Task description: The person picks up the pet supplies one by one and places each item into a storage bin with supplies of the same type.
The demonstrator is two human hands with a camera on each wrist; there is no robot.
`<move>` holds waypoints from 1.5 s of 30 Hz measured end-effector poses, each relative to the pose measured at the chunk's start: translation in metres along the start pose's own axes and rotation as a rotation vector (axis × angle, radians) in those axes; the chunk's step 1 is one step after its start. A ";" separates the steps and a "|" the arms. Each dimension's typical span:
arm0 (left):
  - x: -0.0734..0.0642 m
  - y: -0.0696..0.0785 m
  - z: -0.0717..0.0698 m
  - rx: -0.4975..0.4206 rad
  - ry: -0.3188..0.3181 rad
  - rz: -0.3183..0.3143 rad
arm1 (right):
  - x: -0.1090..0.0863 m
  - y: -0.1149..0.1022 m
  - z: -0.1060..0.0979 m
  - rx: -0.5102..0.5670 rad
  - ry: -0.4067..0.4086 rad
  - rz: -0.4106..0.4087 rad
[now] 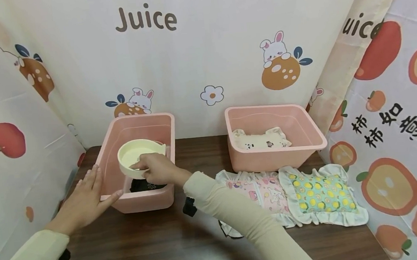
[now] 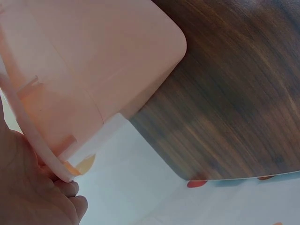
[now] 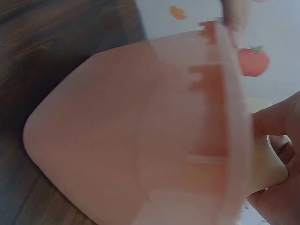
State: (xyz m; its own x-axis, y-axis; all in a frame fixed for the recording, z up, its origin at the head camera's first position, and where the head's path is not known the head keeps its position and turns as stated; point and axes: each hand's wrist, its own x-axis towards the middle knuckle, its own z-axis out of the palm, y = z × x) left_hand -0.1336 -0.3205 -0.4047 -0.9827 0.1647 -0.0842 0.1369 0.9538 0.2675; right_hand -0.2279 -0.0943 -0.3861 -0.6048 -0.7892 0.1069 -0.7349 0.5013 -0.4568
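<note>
My right hand (image 1: 159,168) grips a pale yellow round bowl (image 1: 125,150) by its near right side, thumb over the rim. The bowl is over the opening of the left pink bin (image 1: 143,201). In the right wrist view, the fingers (image 3: 274,117) curl about the bowl's edge behind the bin's rim. My left hand (image 1: 83,196) rests on the bin's near left corner, fingers extended along the left rim and thumb over the front one. A black item with a pale pattern (image 1: 147,185) lies in the bin, partly hidden beneath the bowl.
A second pink bin (image 1: 268,160) stands at the right, with a cream frilled cushion (image 1: 262,140) inside. Before it lie a pink frilled cushion (image 1: 271,195), partly covered by my right forearm, and a lemon-print cushion (image 1: 324,192). Printed curtains surround the dark wooden table (image 1: 136,245).
</note>
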 end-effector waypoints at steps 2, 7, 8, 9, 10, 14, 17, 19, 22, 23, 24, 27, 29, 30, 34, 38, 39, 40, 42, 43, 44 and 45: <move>0.000 0.000 0.000 0.000 -0.001 -0.001 | 0.002 0.001 0.004 -0.051 -0.045 -0.003; 0.002 0.000 0.002 0.000 -0.001 -0.004 | 0.004 0.003 0.011 -0.113 -0.134 0.022; 0.002 -0.001 0.002 -0.001 -0.001 -0.005 | 0.005 0.004 0.013 -0.111 -0.141 0.030; 0.002 -0.001 0.003 0.000 -0.001 -0.006 | 0.006 0.005 0.014 -0.107 -0.149 0.041; 0.002 -0.001 0.003 0.000 0.000 -0.006 | 0.007 0.005 0.015 -0.100 -0.157 0.052; 0.002 -0.001 0.003 0.001 -0.001 -0.006 | 0.010 0.007 0.020 -0.102 -0.185 0.066; 0.001 -0.001 0.002 0.003 -0.002 -0.005 | 0.013 0.007 0.024 -0.089 -0.196 0.062; 0.001 -0.001 0.002 0.003 -0.003 -0.007 | 0.016 0.008 0.025 -0.078 -0.206 0.052; 0.001 -0.001 0.002 0.003 -0.003 -0.009 | 0.019 0.008 0.026 -0.053 -0.211 0.053; 0.001 -0.001 0.002 0.003 -0.005 -0.011 | 0.020 0.009 0.027 -0.050 -0.210 0.051; 0.001 -0.001 0.002 0.004 -0.005 -0.012 | 0.020 0.009 0.027 -0.047 -0.216 0.054; 0.001 -0.001 0.003 0.004 -0.008 -0.009 | 0.023 0.009 0.031 -0.066 -0.208 0.061; 0.001 -0.002 0.003 0.009 -0.006 -0.006 | 0.025 0.009 0.034 -0.076 -0.207 0.061; 0.001 -0.002 0.003 0.009 -0.007 -0.004 | 0.025 0.009 0.035 -0.088 -0.211 0.062; 0.002 -0.002 0.004 0.009 -0.009 0.000 | 0.028 0.009 0.041 -0.137 -0.232 0.101; 0.002 -0.001 0.002 0.007 -0.011 -0.001 | 0.030 0.009 0.044 -0.188 -0.247 0.126; 0.002 -0.001 0.002 0.006 -0.012 -0.003 | 0.030 0.009 0.044 -0.188 -0.245 0.124; 0.002 -0.001 0.002 0.007 -0.012 -0.006 | 0.030 0.009 0.045 -0.187 -0.242 0.123; 0.002 -0.001 0.002 0.009 -0.014 -0.011 | 0.030 0.009 0.045 -0.179 -0.230 0.116; 0.002 -0.001 0.002 0.008 -0.017 -0.013 | 0.030 0.009 0.046 -0.177 -0.226 0.114; 0.002 -0.001 0.002 0.009 -0.018 -0.014 | 0.030 0.009 0.046 -0.175 -0.222 0.118; 0.002 -0.001 0.002 0.009 -0.020 -0.014 | 0.030 0.009 0.047 -0.175 -0.224 0.128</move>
State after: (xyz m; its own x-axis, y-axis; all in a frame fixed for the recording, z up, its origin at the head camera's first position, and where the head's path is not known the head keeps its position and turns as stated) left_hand -0.1353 -0.3203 -0.4069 -0.9820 0.1562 -0.1067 0.1244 0.9582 0.2577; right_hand -0.2380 -0.1301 -0.4284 -0.6273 -0.7645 -0.1482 -0.7105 0.6398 -0.2929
